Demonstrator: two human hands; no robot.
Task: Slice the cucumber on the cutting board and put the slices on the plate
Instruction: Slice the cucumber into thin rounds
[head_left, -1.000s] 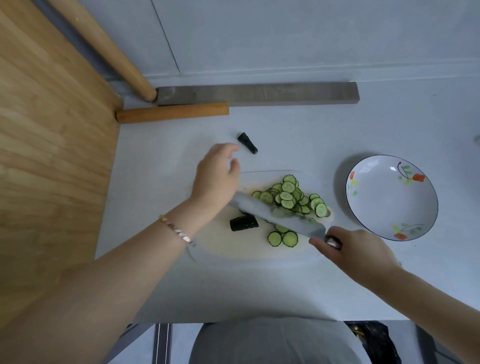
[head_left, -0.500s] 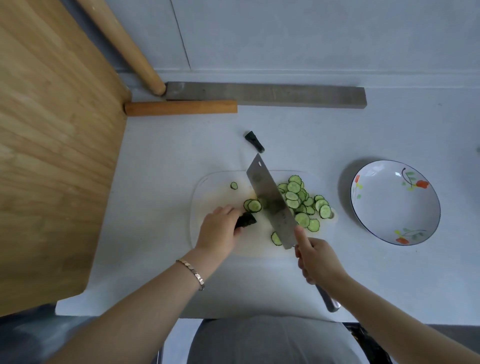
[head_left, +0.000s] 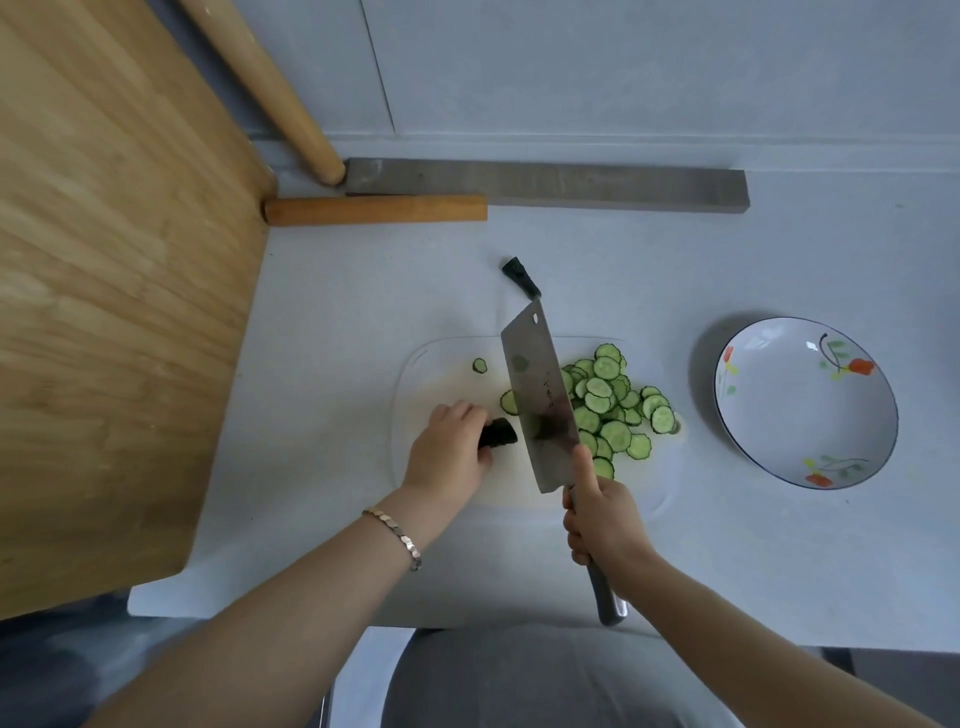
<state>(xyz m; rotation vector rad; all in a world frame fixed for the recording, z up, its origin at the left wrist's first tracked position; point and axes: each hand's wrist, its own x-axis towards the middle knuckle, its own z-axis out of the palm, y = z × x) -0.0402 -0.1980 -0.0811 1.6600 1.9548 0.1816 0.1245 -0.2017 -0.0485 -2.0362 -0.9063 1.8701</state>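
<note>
A short dark cucumber stub (head_left: 498, 433) lies on the translucent cutting board (head_left: 415, 374), gripped by my left hand (head_left: 449, 452). My right hand (head_left: 602, 514) holds the cleaver (head_left: 537, 395) by its handle, index finger along the blade, which stands just right of the stub. A pile of several green cucumber slices (head_left: 613, 410) lies right of the blade, one small slice (head_left: 479, 365) sits apart near the board's far edge. The white flowered plate (head_left: 763, 415) stands to the right, with nothing on it.
A dark cucumber end piece (head_left: 521, 278) lies on the white counter beyond the board. A grey bar (head_left: 571, 184) and a wooden block (head_left: 376, 209) lie at the back. A large wooden board (head_left: 114, 291) and a rolling pin (head_left: 270, 93) fill the left.
My left hand came down from the board's far side and took hold of the cucumber stub. The cleaver swung from lying across the slices to standing lengthwise beside the stub.
</note>
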